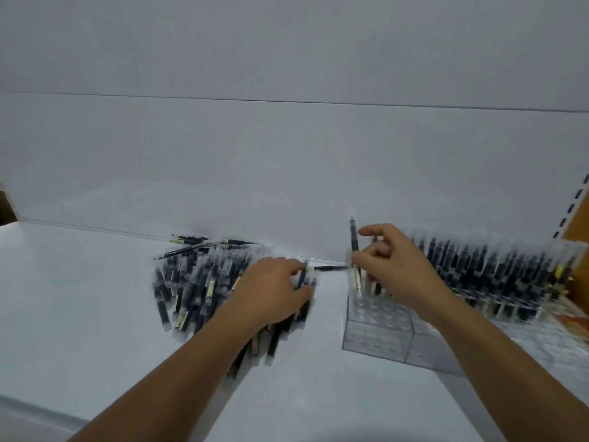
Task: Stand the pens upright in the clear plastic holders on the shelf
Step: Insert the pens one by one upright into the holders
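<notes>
The left hand (pixel 274 288) lies on a big pile of pens (pixel 197 282) by the back edge of the white shelf (pixel 79 298), and it pinches a dark pen (pixel 302 275). The right hand (pixel 395 266) pinches an upright pen (pixel 353 240) over a clear holder (pixel 376 327). Full holders (pixel 497 275) stand toward the back right corner

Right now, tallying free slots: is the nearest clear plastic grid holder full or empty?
Mostly empty: the clear plastic grid holder shows bare front holes; few dark pens stand at its back.
</notes>
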{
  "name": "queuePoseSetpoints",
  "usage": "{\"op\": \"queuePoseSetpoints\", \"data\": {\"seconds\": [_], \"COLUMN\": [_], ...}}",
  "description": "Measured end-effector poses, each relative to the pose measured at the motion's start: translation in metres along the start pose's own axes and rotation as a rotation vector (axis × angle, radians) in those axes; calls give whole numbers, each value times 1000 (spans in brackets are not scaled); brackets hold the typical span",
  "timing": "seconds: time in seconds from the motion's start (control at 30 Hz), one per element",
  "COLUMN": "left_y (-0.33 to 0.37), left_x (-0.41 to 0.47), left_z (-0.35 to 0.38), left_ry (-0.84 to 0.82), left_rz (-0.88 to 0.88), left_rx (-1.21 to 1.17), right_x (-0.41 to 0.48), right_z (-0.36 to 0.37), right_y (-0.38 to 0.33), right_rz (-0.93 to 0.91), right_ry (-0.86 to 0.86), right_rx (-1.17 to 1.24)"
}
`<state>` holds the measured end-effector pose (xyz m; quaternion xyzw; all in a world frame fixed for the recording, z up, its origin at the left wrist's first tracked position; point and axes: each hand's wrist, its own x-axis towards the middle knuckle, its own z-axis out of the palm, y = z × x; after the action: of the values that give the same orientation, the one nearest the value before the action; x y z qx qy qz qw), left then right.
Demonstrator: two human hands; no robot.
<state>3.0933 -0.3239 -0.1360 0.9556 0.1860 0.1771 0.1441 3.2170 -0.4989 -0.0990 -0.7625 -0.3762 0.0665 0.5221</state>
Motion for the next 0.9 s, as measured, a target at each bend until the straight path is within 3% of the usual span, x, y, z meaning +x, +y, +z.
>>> {"op": "queuePoseSetpoints", "data": {"seconds": [0.2,0.57,0.9], "left_y": [15,30,28], "left_x": [50,78,78], "left_z": [9,10,15], "left_ry": [-242,-470,-362], "left_rz": [-109,-321,-273], "left_rx": [202,137,195], "right_x": [-26,-44,-45], "right_z": [-26,-29,-31], "right_y": [16,16,18], "right_rz": [-73,-176,-172], "right_ry": [83,134,154], "right_rx": [109,146,127]}}
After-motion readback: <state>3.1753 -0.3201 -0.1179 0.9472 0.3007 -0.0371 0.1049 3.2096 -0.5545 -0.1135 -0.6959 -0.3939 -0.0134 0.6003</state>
